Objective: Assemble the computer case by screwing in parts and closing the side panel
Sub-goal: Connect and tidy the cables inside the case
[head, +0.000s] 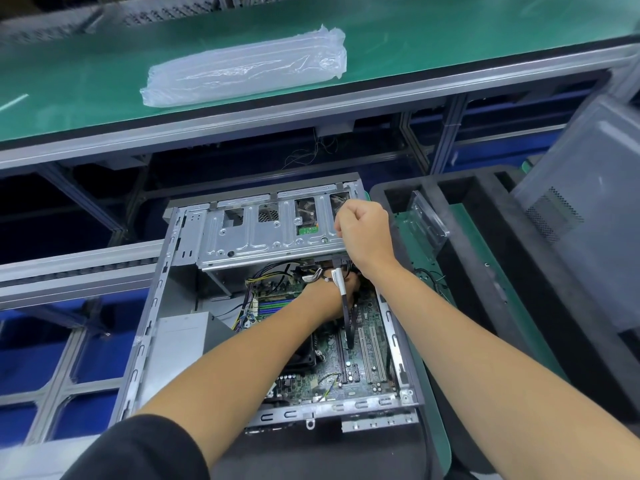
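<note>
Both hands (363,230) inside open case (166,306)

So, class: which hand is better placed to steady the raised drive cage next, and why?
Probably the right hand: it already rests, fingers curled, at the drive cage corner. The left hand is under it among the cables.

A green-matted tabletop (104,81) edged in aluminium is seen across the top, with a clear plastic bag (246,69) laid on it. Beneath, grey aluminium framing (446,129) and blue panels (20,368) are visible.
</note>
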